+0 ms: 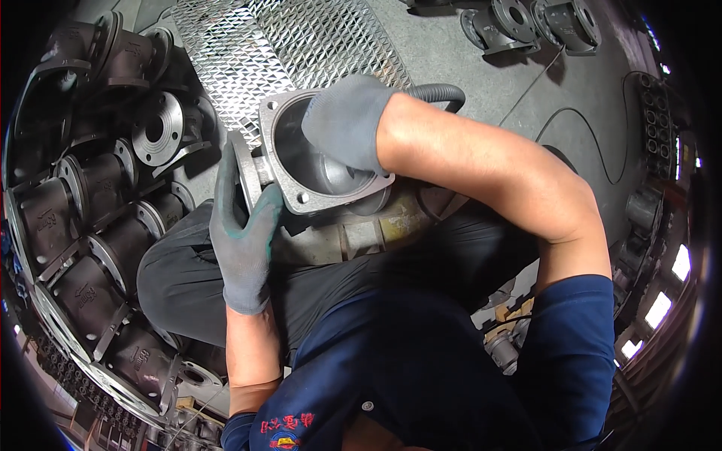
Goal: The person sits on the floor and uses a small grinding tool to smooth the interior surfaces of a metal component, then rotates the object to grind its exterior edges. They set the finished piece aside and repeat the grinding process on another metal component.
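Note:
A grey cast-metal valve body (320, 169) is tilted in front of my lap, its square flanged opening facing up. My left hand (244, 244), in a grey-green glove, grips the round flange (245, 169) on its left side, with the thumb on one face and the fingers on the other. My right hand (344, 120), in a grey glove, reaches over the far rim into the opening. Its fingers are hidden inside, so whether they hold anything does not show. Beneath the casting is a worn, yellowish block (368, 237), close to my legs.
Dark flanged castings (49, 218) are stacked in rows along the left. More castings (568, 30) stand on the floor at the far right. A textured metal sheet (301, 45) lies beyond the valve body. A black ribbed hose (440, 92) curves behind my right wrist; a thin cable (594, 154) loops across the floor.

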Demonstrator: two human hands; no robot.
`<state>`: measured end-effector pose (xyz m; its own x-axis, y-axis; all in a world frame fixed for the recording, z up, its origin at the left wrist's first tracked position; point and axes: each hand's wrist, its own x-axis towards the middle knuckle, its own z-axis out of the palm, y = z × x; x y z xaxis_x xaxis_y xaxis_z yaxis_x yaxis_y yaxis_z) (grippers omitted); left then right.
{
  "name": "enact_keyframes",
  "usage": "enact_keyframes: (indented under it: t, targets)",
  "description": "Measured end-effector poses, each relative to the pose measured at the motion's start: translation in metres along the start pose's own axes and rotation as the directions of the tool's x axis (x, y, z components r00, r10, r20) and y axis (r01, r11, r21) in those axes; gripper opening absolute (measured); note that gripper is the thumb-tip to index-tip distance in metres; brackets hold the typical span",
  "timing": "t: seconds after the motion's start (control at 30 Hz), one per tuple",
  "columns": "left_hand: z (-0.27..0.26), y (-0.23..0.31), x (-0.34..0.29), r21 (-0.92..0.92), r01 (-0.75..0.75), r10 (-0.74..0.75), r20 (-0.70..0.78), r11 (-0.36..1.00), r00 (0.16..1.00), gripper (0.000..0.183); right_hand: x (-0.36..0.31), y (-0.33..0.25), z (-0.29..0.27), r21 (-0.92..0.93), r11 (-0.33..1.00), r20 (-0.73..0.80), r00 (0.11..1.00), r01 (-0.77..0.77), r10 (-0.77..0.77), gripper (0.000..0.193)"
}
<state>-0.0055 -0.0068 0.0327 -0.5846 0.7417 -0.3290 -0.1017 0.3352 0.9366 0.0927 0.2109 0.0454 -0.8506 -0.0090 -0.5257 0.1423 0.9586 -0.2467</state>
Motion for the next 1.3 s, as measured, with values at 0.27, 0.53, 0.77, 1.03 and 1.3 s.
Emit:
enact_keyframes:
  t: [0.27,0.53,0.77,1.03,1.3]
  targets:
    - [-0.014,-0.014,0.008,-0.029,-0.011,0.010,-0.026,1.000,1.000,0.084,0.009,0.001,-0.008,-0.023,0.999,-0.043,0.998,0.038,-0.039,0.014]
    - [-0.013,-0.016,0.006,-0.093,-0.011,0.009,-0.031,0.996,0.999,0.082,0.016,-0.009,-0.011,-0.137,0.990,0.084,0.996,0.044,-0.032,0.020]
    - [-0.013,-0.011,0.006,0.055,-0.043,0.044,-0.014,0.998,0.999,0.085,0.012,-0.014,-0.008,-0.143,0.989,0.063,0.998,0.024,-0.015,0.023]
    - [-0.012,-0.014,0.003,0.025,-0.031,0.032,-0.029,0.999,0.999,0.083,0.006,-0.014,-0.019,-0.076,0.996,0.044,0.998,0.044,-0.041,0.023]
    - [-0.012,-0.013,0.001,0.022,-0.035,0.036,-0.018,0.999,0.999,0.083,0.018,-0.015,-0.001,-0.125,0.991,0.034,0.998,0.057,-0.053,0.020]
